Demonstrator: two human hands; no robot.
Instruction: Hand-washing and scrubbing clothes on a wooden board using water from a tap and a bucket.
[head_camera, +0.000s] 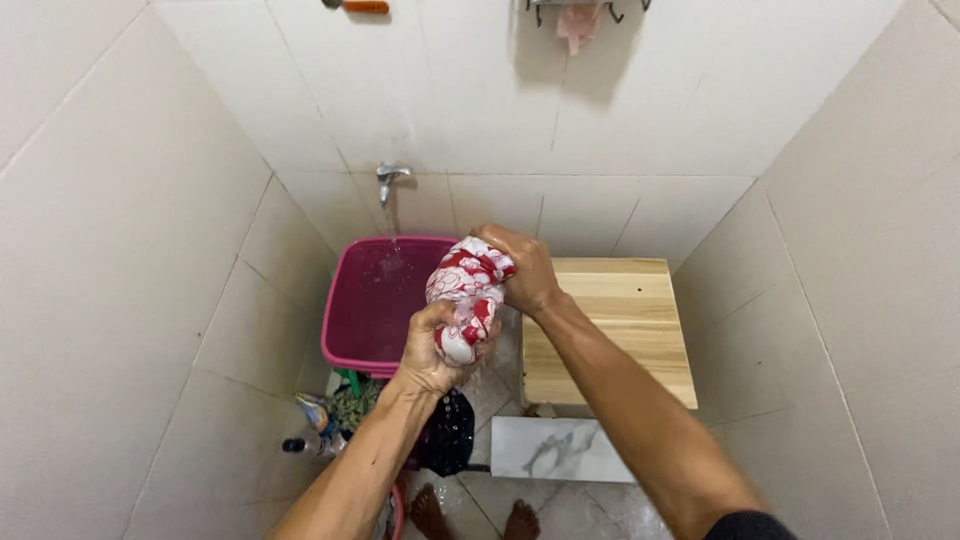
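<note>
Held up at mid-frame, over the gap between the pink tub (375, 300) and the pale wooden board (610, 330): a red-and-white patterned cloth (466, 296), bunched into a thick roll. Ran with its long axis on a slant, upper end pointing up and right toward the back wall, lower end down and slightly left toward the floor. Gripped at the top by the right hand (525, 268), fingers closed tight around the upper end; gripped at the bottom by the left hand (432, 345), fingers wrapped and clamped on the lower end. Looked wet, with drops or a thin trickle below the left hand, hard to make out.

Behind, a metal tap (388, 180) set in the white tiled wall above the tub. Lower left, beside the tub, a crumpled packet (335, 410) in green with mixed colours, lying by a dark bottle cap; print too small to tell. Under the hands, a dark cloth (447, 432), a marbled white slab (560, 450), and bare toes (520, 520) at the bottom edge.
</note>
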